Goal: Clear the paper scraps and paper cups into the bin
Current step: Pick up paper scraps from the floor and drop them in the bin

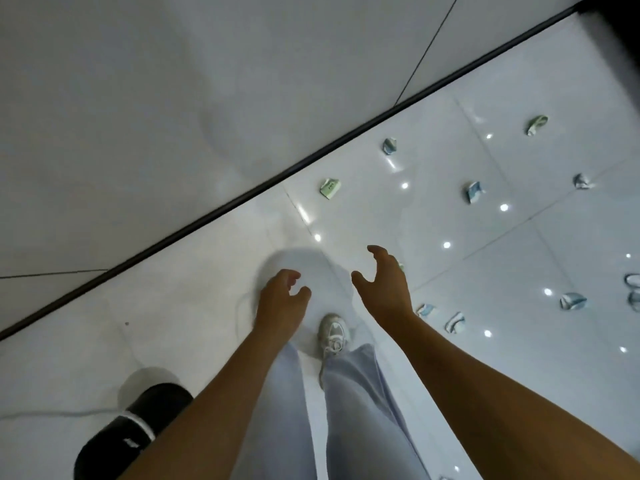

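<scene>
At the lower left of the frame a black cylindrical bin with a white band [133,429] is lying partly behind the left forearm, on the glossy white tiled floor [180,327]. Up the lower centre, pale blue trouser legs [349,403] are leading to a white laced trainer [333,332]. Just above it both bare hands are hanging over the floor holding nothing: the left hand [282,299] is showing loosely curled fingers with thumb and fingers apart, and the right hand [382,284] is spreading wider, fingers bent and separated. Right of the right wrist two crumpled blue-and-white paper cups [426,310] [455,322] are lying near each other, with another crushed cup [572,301] at the right edge. Further up, a green-and-white paper scrap [329,188] is sitting near the dark strip [207,220] at the wall's base, and more crumpled pieces [390,145] [472,192] [536,124] [581,181] are lying well apart across the upper right.
</scene>
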The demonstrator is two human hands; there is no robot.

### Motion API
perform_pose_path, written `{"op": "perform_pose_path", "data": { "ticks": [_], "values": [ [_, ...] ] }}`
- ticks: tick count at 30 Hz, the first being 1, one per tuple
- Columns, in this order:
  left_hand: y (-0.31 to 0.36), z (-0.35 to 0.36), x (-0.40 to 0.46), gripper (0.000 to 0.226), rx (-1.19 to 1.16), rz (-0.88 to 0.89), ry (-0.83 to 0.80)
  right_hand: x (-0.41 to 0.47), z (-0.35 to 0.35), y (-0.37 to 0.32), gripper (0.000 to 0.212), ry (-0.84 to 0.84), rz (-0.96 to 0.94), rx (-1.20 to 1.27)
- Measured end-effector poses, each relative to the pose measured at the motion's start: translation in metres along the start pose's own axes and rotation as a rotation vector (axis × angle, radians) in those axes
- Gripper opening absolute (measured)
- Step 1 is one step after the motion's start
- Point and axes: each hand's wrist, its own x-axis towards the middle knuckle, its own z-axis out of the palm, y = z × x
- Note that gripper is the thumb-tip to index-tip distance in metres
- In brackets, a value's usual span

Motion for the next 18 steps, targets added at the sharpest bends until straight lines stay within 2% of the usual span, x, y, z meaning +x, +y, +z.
{"op": "perform_pose_path", "data": {
  "ticks": [10, 15, 18],
  "values": [
    [0.079, -0.008, 0.108, 0.029, 0.211, 0.087, -0.153, 0.091, 0.001, -0.035, 0.059, 0.15, 0.151, 0.217],
    [0.096, -0.008, 0.181, 0.031, 0.333, 0.132, -0.165, 0.155, 0.028, -0.045, 0.059, 0.171, 0.242, 0.359],
    [0.098, 0.005, 0.226, 0.029, 0.369, 0.089, -0.149, 0.191, 0.045, -0.038, 0.058, 0.169, 0.302, 0.436]
  ]
}}
